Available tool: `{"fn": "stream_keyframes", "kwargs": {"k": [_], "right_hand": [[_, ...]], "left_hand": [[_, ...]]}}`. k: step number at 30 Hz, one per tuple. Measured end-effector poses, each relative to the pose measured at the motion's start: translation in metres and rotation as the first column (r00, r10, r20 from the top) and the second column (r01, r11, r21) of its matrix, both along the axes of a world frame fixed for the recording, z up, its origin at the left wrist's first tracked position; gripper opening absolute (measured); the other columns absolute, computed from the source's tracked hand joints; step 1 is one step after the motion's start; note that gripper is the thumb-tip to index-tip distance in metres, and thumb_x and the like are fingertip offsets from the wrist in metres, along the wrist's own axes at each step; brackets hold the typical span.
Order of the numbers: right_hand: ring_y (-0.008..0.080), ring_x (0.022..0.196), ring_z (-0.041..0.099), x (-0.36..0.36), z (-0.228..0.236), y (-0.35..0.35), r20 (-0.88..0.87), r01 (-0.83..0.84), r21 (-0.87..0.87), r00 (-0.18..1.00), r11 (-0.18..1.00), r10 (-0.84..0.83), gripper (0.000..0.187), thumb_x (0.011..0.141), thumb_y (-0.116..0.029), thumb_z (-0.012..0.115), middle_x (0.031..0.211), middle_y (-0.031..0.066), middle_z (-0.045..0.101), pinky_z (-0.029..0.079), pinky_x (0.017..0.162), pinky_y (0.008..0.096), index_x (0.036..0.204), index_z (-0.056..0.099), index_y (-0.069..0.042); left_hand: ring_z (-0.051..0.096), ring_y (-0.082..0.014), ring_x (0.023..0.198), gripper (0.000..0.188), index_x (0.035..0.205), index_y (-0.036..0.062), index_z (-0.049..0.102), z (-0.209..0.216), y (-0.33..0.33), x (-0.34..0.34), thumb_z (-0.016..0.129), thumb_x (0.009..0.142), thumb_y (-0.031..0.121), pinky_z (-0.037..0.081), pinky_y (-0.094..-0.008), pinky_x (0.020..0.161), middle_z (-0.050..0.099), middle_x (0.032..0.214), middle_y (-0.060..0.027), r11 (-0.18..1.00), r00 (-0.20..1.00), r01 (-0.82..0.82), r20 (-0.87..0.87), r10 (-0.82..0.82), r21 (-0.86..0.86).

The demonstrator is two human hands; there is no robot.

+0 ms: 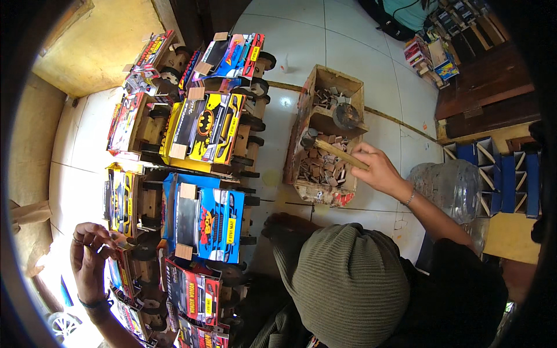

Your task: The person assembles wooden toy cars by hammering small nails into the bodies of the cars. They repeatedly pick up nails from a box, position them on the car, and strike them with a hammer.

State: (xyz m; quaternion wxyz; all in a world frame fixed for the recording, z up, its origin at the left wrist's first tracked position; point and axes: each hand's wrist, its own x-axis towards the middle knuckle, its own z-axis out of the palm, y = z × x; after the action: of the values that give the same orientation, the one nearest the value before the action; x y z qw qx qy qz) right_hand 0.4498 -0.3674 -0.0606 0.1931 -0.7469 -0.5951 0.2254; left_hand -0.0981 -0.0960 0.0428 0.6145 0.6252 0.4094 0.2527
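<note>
My right hand (377, 171) grips a hammer (339, 153) by its wooden handle, its dark head over an open wooden box (301, 107). Small flat wooden pieces (328, 165) fill the box's near compartment, and more lie in the far one. On the left, my left hand (90, 249) is raised, its curled fingertips at a small tan wooden piece (123, 239) by the edge of a toy truck. Beside it stands a blue toy truck (217, 220), with a yellow toy truck (203, 130) beyond. Both have dark wheels and small wooden pieces on top.
More toy trucks (194, 287) stand in two rows. A dark round object (346, 116) rests at the box's divider. Grey-green ribbed cloth (354, 278) bulges up at the lower middle. On the right are a clear plastic jug (447, 188) and blue panels (510, 180).
</note>
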Motion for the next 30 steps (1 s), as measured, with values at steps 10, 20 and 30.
{"fn": "stream_keyframes", "kwargs": {"k": [10,20,30], "right_hand": [[0.0377,0.094,0.065,0.016,-0.047,0.03,0.172,-0.202,-0.099,0.961,0.974,0.217,0.035,0.077,0.002,0.068,0.104,0.0136,0.063,0.052,0.078,0.0477,0.11,0.059,-0.004],[0.0441,0.083,0.066,0.017,-0.054,0.047,0.224,-0.205,-0.278,0.936,0.938,0.271,0.022,0.083,-0.004,0.069,0.085,0.0188,0.066,0.051,0.068,0.0557,0.099,0.053,-0.006],[0.0432,0.076,0.066,0.02,-0.039,0.036,0.241,-0.195,-0.162,0.943,0.967,0.231,0.024,0.081,-0.002,0.071,0.076,0.0198,0.065,0.052,0.066,0.0506,0.096,0.052,-0.005]], "left_hand": [[0.06,-0.0137,0.093,0.051,0.127,0.0009,0.05,-0.006,-0.009,-0.022,0.065,0.101,0.042,0.048,-0.0267,0.078,0.061,0.112,-0.0086,0.998,0.999,-0.043,-0.032,0.042,-0.037],[0.06,-0.0139,0.094,0.049,0.128,0.001,0.05,-0.005,-0.012,-0.021,0.062,0.102,0.041,0.048,-0.0264,0.079,0.06,0.113,-0.0089,0.997,0.997,-0.066,-0.034,0.065,-0.027],[0.062,-0.016,0.095,0.046,0.128,0.0006,0.05,0.001,-0.018,-0.016,0.062,0.103,0.037,0.05,-0.0299,0.081,0.061,0.114,-0.0101,0.998,0.999,-0.049,0.002,0.049,-0.037]]}}
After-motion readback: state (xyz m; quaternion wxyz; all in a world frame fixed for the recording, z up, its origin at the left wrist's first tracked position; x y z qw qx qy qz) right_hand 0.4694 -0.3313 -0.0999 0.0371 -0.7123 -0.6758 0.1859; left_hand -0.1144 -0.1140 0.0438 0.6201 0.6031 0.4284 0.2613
